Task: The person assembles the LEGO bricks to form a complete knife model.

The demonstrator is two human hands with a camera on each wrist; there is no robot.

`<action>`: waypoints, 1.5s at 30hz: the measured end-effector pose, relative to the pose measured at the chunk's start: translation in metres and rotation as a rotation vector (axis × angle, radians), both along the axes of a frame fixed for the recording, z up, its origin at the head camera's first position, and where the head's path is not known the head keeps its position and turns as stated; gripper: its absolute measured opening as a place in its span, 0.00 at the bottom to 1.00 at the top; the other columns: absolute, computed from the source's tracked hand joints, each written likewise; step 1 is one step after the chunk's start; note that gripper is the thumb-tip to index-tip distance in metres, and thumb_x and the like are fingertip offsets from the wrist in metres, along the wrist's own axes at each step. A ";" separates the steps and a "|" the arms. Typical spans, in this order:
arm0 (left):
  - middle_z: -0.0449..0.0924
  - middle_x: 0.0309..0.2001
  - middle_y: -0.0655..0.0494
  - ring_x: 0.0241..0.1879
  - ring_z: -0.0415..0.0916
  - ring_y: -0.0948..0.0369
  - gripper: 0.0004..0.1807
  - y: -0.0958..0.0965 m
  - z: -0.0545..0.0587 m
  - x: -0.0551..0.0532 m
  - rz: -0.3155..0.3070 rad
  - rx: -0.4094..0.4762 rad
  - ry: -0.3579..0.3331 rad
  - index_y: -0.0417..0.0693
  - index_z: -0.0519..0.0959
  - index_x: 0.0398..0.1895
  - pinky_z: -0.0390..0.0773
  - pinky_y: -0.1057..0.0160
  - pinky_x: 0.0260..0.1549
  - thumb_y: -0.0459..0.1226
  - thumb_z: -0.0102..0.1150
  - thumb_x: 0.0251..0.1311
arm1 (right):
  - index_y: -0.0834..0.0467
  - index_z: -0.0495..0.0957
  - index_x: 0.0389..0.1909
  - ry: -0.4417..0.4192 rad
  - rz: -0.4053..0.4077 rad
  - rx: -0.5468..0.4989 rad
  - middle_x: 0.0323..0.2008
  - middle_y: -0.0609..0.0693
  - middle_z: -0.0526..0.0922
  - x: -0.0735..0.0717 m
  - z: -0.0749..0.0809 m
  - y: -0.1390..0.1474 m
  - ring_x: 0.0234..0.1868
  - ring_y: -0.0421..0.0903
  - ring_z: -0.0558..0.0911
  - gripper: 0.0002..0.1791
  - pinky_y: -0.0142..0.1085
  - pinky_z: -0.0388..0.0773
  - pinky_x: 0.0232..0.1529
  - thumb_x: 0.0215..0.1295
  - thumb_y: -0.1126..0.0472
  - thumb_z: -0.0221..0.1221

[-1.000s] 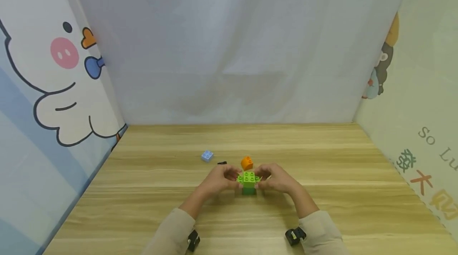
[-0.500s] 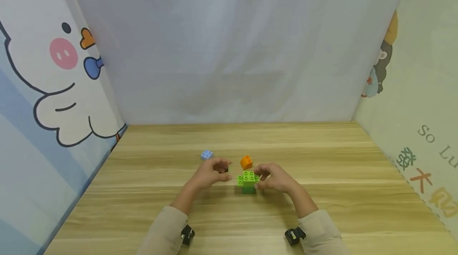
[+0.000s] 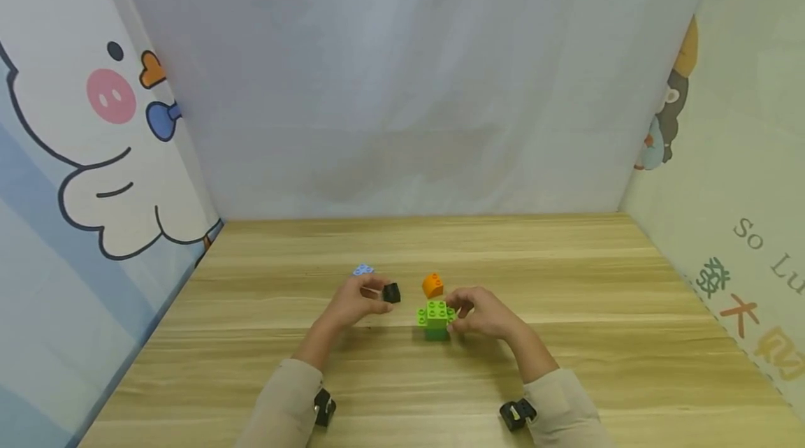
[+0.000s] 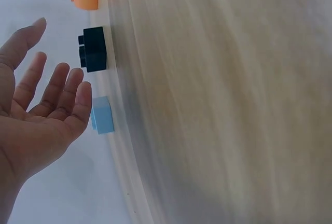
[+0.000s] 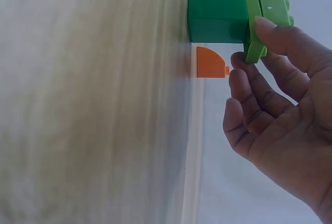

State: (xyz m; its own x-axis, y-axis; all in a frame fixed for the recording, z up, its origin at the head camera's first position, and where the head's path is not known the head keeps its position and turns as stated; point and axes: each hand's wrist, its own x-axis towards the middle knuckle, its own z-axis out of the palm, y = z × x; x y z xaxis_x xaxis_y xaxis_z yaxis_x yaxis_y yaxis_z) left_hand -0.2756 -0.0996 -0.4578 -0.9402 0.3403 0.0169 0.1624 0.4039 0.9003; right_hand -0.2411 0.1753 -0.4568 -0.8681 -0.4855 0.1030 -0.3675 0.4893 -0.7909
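Green brick stack (image 3: 436, 320) on wooden table (image 3: 566, 336)

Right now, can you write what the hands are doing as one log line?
left hand: open, beside black brick | right hand: fingers on green bricks | orange brick: loose on table

Left hand (image 3: 352, 301) partly hides the light-blue brick (image 3: 363, 270).

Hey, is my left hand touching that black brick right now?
Apart. The left wrist view shows the left hand open, with bare surface between its fingertips and the black brick.
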 end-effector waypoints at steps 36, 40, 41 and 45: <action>0.75 0.51 0.44 0.51 0.70 0.48 0.32 -0.002 -0.016 -0.026 0.033 -0.153 0.007 0.41 0.75 0.55 0.71 0.51 0.48 0.35 0.74 0.42 | 0.65 0.78 0.42 -0.032 -0.006 -0.003 0.34 0.48 0.79 0.000 -0.001 0.001 0.34 0.46 0.76 0.19 0.39 0.74 0.37 0.46 0.68 0.68; 0.74 0.51 0.43 0.51 0.69 0.48 0.30 0.000 -0.014 -0.025 0.037 -0.173 0.008 0.39 0.75 0.54 0.71 0.51 0.49 0.33 0.73 0.43 | 0.64 0.78 0.42 -0.028 -0.007 0.000 0.34 0.49 0.79 -0.001 -0.002 0.000 0.34 0.46 0.75 0.19 0.40 0.74 0.37 0.46 0.68 0.68; 0.75 0.51 0.43 0.51 0.70 0.48 0.30 0.000 -0.014 -0.024 0.040 -0.179 0.011 0.38 0.75 0.53 0.71 0.51 0.49 0.33 0.73 0.43 | 0.64 0.78 0.42 -0.026 -0.007 0.001 0.34 0.49 0.79 -0.001 -0.002 0.000 0.34 0.46 0.75 0.19 0.40 0.74 0.37 0.46 0.68 0.68; 0.76 0.48 0.43 0.50 0.70 0.48 0.28 0.003 -0.014 -0.024 0.051 -0.205 0.027 0.38 0.76 0.51 0.70 0.51 0.50 0.32 0.72 0.43 | 0.64 0.78 0.42 -0.021 -0.007 0.005 0.34 0.48 0.79 0.001 -0.001 0.000 0.34 0.46 0.75 0.19 0.40 0.73 0.37 0.46 0.68 0.68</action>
State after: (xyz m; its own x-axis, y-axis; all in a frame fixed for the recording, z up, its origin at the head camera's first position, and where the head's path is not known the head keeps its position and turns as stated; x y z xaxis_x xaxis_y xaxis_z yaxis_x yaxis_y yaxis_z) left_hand -0.2999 -0.0966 -0.4723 -0.9565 0.2908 -0.0225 0.1598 0.5869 0.7938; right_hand -0.2405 0.1755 -0.4575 -0.8736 -0.4797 0.0819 -0.3470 0.4962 -0.7958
